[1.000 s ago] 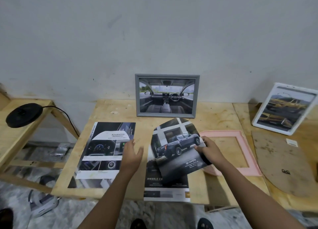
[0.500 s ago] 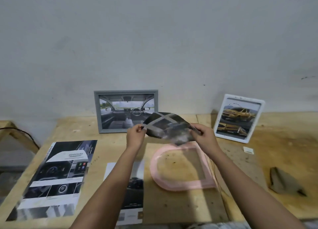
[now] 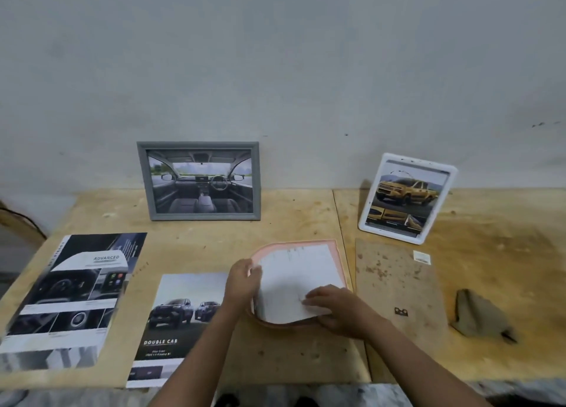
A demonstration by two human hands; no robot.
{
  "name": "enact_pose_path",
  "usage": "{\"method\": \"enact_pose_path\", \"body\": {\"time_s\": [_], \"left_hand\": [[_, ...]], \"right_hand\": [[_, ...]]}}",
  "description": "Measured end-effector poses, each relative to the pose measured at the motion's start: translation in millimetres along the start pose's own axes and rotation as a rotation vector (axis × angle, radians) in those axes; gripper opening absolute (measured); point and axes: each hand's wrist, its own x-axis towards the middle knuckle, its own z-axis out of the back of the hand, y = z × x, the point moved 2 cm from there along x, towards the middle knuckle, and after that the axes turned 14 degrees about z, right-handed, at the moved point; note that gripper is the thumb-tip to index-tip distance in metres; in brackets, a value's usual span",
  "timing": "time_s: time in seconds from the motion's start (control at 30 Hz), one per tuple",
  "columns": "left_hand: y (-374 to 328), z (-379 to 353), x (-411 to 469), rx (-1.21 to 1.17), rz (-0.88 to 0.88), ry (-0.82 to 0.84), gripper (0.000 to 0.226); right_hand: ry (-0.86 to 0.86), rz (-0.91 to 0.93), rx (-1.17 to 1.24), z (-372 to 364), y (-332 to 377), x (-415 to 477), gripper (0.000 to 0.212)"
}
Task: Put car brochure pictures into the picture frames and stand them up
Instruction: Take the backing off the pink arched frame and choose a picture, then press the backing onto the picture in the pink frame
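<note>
Our left grip (image 3: 242, 284) is pinching the left edge of the picture (image 3: 297, 281), thumb on top. Our right grip (image 3: 340, 311) is lying flat-fingered on its near right corner, pressing down rather than clutching anything. The picture is sitting white side up on the pink frame (image 3: 306, 242), right between both grips, with its long axis running away from us.

It's looking a bit skewed to us. Pink rim is peeking out along the far side and the right side, so we're guessing the next nudge is squaring it into the recess. Both grips are already on it, so neither is reaching.

Just right of the pink frame the backing board (image 3: 398, 284) is waiting, with a brownish wedge (image 3: 481, 314) further right. Left of the pink frame, two brochure pages (image 3: 180, 321) are lying flat on the desk (image 3: 291, 216). Behind it, the grey frame (image 3: 199, 144) and white frame (image 3: 393, 236) are already standing filled. Nothing's blocking us.
</note>
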Motion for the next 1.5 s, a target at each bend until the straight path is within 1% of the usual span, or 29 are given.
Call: {"method": "enact_pose_path", "body": {"time_s": [0.07, 0.17, 0.27, 0.3, 0.37, 0.43, 0.53, 0.63, 0.7, 0.77, 0.8, 0.87, 0.93, 1.0, 1.1, 1.13, 1.17, 1.23, 1.27, 1.3, 1.37, 1.43, 1.5], "left_hand": [[10.3, -9.6, -3.2, 0.228, -0.122, -0.009, 0.037], [26.4, -27.1, -12.7, 0.5, -0.256, 0.086, 0.05], [41.2, -34.8, -14.0, 0.712, -0.317, 0.108, 0.059], [44.2, -35.3, -12.8, 0.753, -0.331, 0.098, 0.061], [45.4, -36.3, -8.5, 0.816, -0.355, 0.078, 0.063], [44.8, -38.2, -4.8, 0.858, -0.382, 0.057, 0.064], [46.9, -39.7, -3.5, 0.899, -0.407, 0.052, 0.063], [48.1, -37.9, -1.0, 0.921, -0.434, 0.05, 0.063], [48.1, -36.9, 1.5, 0.95, -0.452, 0.052, 0.066], [49.8, -36.5, 4.1, 0.955, -0.476, 0.06, 0.081], [50.8, -36.4, 4.9, 0.946, -0.482, 0.063, 0.085], [53.1, -36.3, 5.8, 0.909, -0.481, 0.062, 0.085], [56.7, -36.9, 6.3, 0.86, -0.478, 0.067, 0.084], [61.2, -35.2, 8.0, 0.817, -0.444, 0.041, 0.082], [62.8, -30.3, 6.9, 0.784, -0.4, -0.064, 0.084], [63.1, -28.6, 5.6, 0.752, -0.372, -0.085, 0.087], [62.7, -27.6, 3.5, 0.715, -0.345, -0.098, 0.092], [64.8, -27.2, 1.1, 0.667, -0.298, -0.108, 0.097], [64.6, -28.2, -1.5, 0.652, -0.264, -0.117, 0.097], [65.2, -29.4, -2.8, 0.627, -0.225, -0.122, 0.097], [62.2, -30.6, -5.3, 0.515, -0.163, -0.14, 0.093], [60.4, -33.0, -7.0, 0.441, -0.134, -0.152, 0.087], [62.0, -34.9, -6.6, 0.402, -0.129, -0.166, 0.087]], "right_hand": [[0.05, -0.006, 0.032, -12.1, 4.7, 4.1, 0.045], [0.015, -0.05, 0.041, -20.4, 6.0, 9.5, 0.051], [-0.047, -0.119, 0.009, -26.0, 2.3, 15.0, 0.072], [-0.062, -0.159, 0.009, -27.3, 2.2, 15.2, 0.073], [-0.117, -0.221, 0.001, -29.2, -1.1, 13.8, 0.06], [-0.201, -0.211, -0.045, -30.2, -3.1, 13.1, 0.052], [-0.17, -0.252, -0.038, -30.7, 0.3, 14.4, 0.053], [-0.192, -0.291, -0.028, -33.2, 4.8, 18.0, 0.054], [-0.179, -0.32, -0.02, -33.8, 7.8, 19.3, 0.054], [-0.187, -0.346, -0.006, -33.1, 9.4, 20.3, 0.054], [-0.203, -0.358, -0.004, -32.6, 10.2, 20.3, 0.053], [-0.236, -0.392, 0.01, -30.6, 10.2, 17.9, 0.048], [-0.299, -0.467, 0.053, -28.2, 6.9, 8.9, 0.041], [-0.432, -0.594, 0.1, -22.7, -0.6, -6.5, 0.036], [-0.618, -0.9, 0.149, -12.0, -22.7, -42.7, 0.034], [-0.657, -1.019, 0.155, -8.2, -31.1, -56.2, 0.038], [-0.666, -1.142, 0.167, -3.8, -39.1, -69.6, 0.047], [-0.597, -1.376, 0.247, 0.8, -51.5, -93.7, 0.074], [-0.556, -1.455, 0.312, 3.1, -55.5, -104.6, 0.088], [-0.525, -1.501, 0.368, 3.9, -57.9, -112.1, 0.098], [-0.502, -1.504, 0.418, 3.6, -64.7, -119.8, 0.108], [-0.506, -1.471, 0.433, 2.1, -70.9, -122.2, 0.11], [-0.525, -1.455, 0.479, -0.7, -76.5, -123.5, 0.111]]}}
